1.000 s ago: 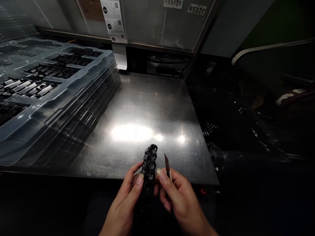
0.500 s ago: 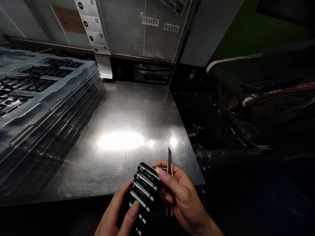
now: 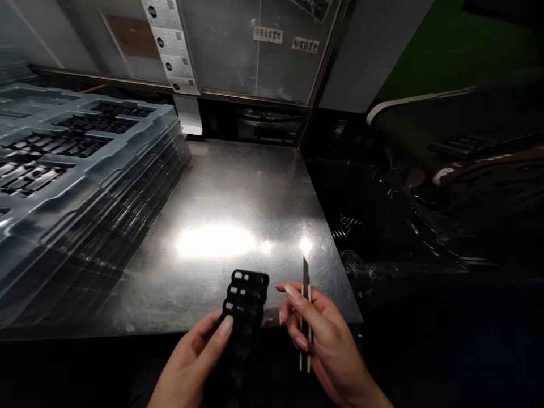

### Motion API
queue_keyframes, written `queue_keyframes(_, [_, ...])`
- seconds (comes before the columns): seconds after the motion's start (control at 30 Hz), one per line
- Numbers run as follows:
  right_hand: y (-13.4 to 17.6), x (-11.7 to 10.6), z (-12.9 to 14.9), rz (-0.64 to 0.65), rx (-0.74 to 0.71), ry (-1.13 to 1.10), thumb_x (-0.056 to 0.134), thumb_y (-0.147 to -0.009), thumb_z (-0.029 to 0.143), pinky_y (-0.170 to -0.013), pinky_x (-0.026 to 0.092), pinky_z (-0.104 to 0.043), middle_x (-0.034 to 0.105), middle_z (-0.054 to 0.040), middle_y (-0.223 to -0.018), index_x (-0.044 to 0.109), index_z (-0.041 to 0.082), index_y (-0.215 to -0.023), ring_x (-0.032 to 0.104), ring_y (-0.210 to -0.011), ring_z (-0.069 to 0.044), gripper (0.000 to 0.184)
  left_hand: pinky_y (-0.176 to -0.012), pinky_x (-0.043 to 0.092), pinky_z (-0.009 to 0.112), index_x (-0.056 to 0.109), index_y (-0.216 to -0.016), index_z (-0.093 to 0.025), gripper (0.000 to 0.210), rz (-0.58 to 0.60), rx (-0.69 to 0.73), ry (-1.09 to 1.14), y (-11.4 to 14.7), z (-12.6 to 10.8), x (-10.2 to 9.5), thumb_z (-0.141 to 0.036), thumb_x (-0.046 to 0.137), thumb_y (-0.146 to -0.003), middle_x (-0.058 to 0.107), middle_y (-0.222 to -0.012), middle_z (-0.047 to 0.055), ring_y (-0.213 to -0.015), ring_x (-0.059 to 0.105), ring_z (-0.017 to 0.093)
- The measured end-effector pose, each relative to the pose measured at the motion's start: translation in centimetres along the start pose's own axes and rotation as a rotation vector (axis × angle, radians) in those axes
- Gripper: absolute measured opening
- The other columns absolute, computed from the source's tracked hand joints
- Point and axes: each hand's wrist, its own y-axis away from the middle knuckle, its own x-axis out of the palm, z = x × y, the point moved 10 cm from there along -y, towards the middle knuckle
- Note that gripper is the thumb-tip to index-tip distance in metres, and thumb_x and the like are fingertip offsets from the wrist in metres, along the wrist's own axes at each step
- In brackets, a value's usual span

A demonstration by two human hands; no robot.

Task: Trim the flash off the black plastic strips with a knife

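Note:
My left hand [image 3: 198, 351] grips a black ribbed plastic part [image 3: 246, 303] by its left side, thumb on top. The part is tilted over the table's near edge, and a row of slots shows along its far end; its lower end fades into shadow. Just right of it, my right hand [image 3: 318, 334] is closed around a utility knife [image 3: 305, 294]. The knife's blade points up and away from me. The right thumb and index finger are near the part but apart from it.
A stack of clear plastic trays [image 3: 140, 164] holding black parts [image 3: 68, 144] stands at left on the metal table [image 3: 242, 192]. A label strip [image 3: 172, 51] hangs at the back. Right of the table lies dark plastic sheeting [image 3: 382, 260] with black parts [image 3: 346, 226].
The black part has been turned so that its slotted face shows instead of its shiny ribs. My right hand has let go of its edge and moved right with the knife.

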Motion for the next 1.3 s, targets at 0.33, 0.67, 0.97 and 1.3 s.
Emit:
queue_keyframes(0.33, [1.9,3.1,-1.1,0.097,-0.067,0.09,0.096,-0.07,0.043,-0.061,0.043,-0.026,0.07,-0.0017,-0.083,0.075,0.024,-0.104,0.056,-0.068,-0.014,0.044,-0.058,0.062,0.026,0.079,-0.093,-0.01,0.025,-0.021,-0.113,0.276,-1.0,-0.3,1.1,-0.035,0.077,-0.091,0.082,-0.08,0.011,-0.069,0.077,0.021])
queue_keyframes(0.67, [1.6,2.4,-1.5,0.075,-0.042,0.191,0.072,-0.089,0.064,-0.046,0.026,-0.024,0.051,0.003,-0.061,0.074,0.014,-0.106,0.038,-0.047,-0.008,0.052,-0.074,0.065,0.04,0.074,-0.108,-0.014,0.025,-0.106,-0.038,0.311,-0.8,-0.5,0.1,-0.032,0.073,-0.091,0.082,-0.111,0.015,-0.09,0.079,0.031])
queue_keyframes(0.97, [0.6,1.1,-1.3,-0.022,-0.085,0.204,0.082,-0.084,0.056,-0.046,0.027,-0.023,0.063,-0.0022,-0.069,0.076,0.017,-0.11,0.043,-0.052,-0.009,0.047,-0.115,0.039,0.049,0.055,-0.145,-0.028,0.067,-0.123,0.293,-0.167,-0.2,-2.4,-0.7,-0.04,0.08,-0.084,0.071,-0.14,0.009,-0.13,0.061,0.034])
queue_keyframes(1.3, [-0.3,4.5,2.8,0.16,-0.293,0.346,0.078,-0.093,0.038,-0.088,0.058,-0.034,0.078,-0.004,-0.105,0.08,0.03,-0.119,0.073,-0.098,-0.023,0.027,-0.125,0.032,0.041,0.055,-0.15,-0.037,0.064,-0.008,0.444,-0.391,0.5,-0.9,1.0,-0.049,0.073,-0.09,0.057,-0.158,0.003,-0.149,0.047,0.031])
